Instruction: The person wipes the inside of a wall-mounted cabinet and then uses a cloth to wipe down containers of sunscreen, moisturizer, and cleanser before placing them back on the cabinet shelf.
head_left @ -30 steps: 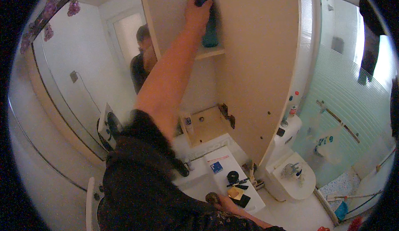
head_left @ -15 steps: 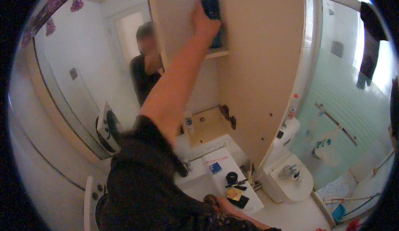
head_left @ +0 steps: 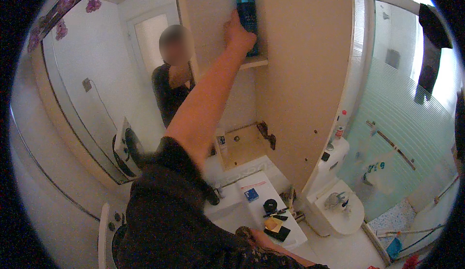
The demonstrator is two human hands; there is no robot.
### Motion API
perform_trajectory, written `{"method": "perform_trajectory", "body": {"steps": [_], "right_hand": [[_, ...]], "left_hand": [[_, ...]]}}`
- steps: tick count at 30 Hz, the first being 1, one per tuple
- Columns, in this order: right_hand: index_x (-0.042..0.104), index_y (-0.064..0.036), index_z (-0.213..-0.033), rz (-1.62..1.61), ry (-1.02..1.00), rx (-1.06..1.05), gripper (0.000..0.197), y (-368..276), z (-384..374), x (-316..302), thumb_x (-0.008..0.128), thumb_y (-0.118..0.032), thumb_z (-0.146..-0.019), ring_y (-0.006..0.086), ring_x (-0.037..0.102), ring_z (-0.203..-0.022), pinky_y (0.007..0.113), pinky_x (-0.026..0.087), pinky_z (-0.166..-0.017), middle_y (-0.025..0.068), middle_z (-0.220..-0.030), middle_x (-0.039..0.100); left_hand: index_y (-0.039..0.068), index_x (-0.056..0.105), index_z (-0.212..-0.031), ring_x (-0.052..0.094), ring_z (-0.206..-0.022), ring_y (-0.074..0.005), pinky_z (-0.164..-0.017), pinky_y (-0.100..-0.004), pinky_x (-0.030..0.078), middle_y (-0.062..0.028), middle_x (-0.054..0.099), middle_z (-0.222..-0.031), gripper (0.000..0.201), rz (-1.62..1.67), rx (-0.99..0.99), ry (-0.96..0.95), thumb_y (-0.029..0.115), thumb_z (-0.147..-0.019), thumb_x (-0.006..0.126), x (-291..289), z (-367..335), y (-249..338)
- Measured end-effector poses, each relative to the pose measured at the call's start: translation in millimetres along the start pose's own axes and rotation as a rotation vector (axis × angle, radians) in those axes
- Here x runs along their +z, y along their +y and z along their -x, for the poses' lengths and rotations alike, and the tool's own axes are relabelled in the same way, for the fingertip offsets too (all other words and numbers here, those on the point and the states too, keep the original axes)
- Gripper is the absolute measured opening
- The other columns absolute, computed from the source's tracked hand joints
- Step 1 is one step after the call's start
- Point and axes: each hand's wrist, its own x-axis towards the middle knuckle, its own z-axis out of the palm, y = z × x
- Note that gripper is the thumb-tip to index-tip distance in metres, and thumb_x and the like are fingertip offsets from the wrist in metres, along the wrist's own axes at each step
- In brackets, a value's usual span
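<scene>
My left hand [head_left: 239, 35] is raised into an open wall cabinet, its fingers closed against a tall dark-blue box [head_left: 247, 15] with a teal top. The box stands upright on the cabinet shelf [head_left: 254, 63], and my hand covers part of its front and left side. Some of the fingers are out of sight. Low in the picture my right arm [head_left: 271, 242] crosses near the washbasin counter; its fingers cannot be made out, and dark clothing hides part of it. Beside it on the counter lie a round black case [head_left: 270, 205], a dark pencil [head_left: 275, 213] and an open compact [head_left: 273, 224].
A wide cabinet door [head_left: 305, 75] stands open to the right. A mirror [head_left: 116, 65] reflects a person on the left. Below are a washbasin [head_left: 232, 218] and a small blue packet [head_left: 251, 194]. A toilet [head_left: 341, 215] and a glass shower screen [head_left: 397, 123] are farther right.
My left hand has slid slightly down along the box. The view has shifted a little; the box keeps its place on the shelf, and the counter items have not moved.
</scene>
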Motion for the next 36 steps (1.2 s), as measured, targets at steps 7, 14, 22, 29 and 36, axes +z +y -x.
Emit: {"method": "perform_trajectory", "body": {"steps": [7, 14, 22, 29, 36], "right_hand": [[0.052, -0.0043, -0.103, -0.042, -0.037, -0.003, 0.030, -49.2, 9.9, -14.0, 0.058, -0.011, -0.075, 0.0345, 0.058, -0.079, 0.042, 0.045, -0.069, 0.0194, -0.084, 0.060], [0.049, -0.0044, -0.116, 0.055, 0.052, 0.164, 0.046, -25.3, 12.8, -10.8, 0.059, -0.018, -0.074, 0.0285, 0.058, -0.082, 0.040, 0.047, -0.074, 0.0170, -0.094, 0.061], [0.054, -0.0006, -0.113, -0.634, 0.243, 0.250, 0.035, -51.4, 12.4, 12.3, 0.058, -0.019, -0.083, 0.0159, 0.052, -0.097, 0.031, 0.040, -0.089, 0.0058, -0.106, 0.059], [0.046, 0.0010, -0.118, -0.863, 0.221, 0.357, 0.038, -14.7, 16.1, 14.7, 0.055, -0.016, -0.085, 0.0177, 0.053, -0.099, 0.032, 0.040, -0.089, 0.0087, -0.110, 0.057], [0.042, -0.0032, -0.123, -1.025, 0.147, 0.026, 0.044, -52.5, 16.4, -8.5, 0.053, -0.024, -0.086, 0.0247, 0.048, -0.111, 0.040, 0.038, -0.095, 0.0109, -0.120, 0.050]], "left_hand": [[0.009, 0.040, -0.125, 0.050, -0.103, -0.0335, -0.087, -0.0415, 0.044, -0.0180, 0.049, -0.113, 0.067, 0.113, 0.155, 0.159, 0.010, -0.064, 0.067, -20.5, 29.3, 15.6], [0.001, 0.051, -0.114, 0.051, -0.105, -0.0200, -0.086, -0.0327, 0.046, -0.0112, 0.049, -0.119, 0.036, 0.704, 0.308, -0.155, -0.001, -0.078, 0.058, -131.1, 178.8, 44.3], [0.004, 0.055, -0.110, 0.056, -0.097, -0.0180, -0.080, -0.0307, 0.047, -0.0074, 0.057, -0.111, 0.026, 0.497, -0.598, 0.153, 0.012, -0.085, 0.058, -249.1, 375.0, -84.2], [0.005, 0.055, -0.111, 0.055, -0.095, -0.0153, -0.080, -0.0293, 0.046, -0.0065, 0.058, -0.108, 0.029, 0.277, -0.848, -0.033, 0.015, -0.083, 0.060, -250.4, 510.0, -157.0], [0.002, 0.046, -0.119, 0.053, -0.099, -0.0193, -0.085, -0.0325, 0.043, -0.0103, 0.054, -0.109, 0.051, 0.296, -0.818, -0.237, 0.012, -0.074, 0.067, -200.3, 520.1, -178.9]]}}
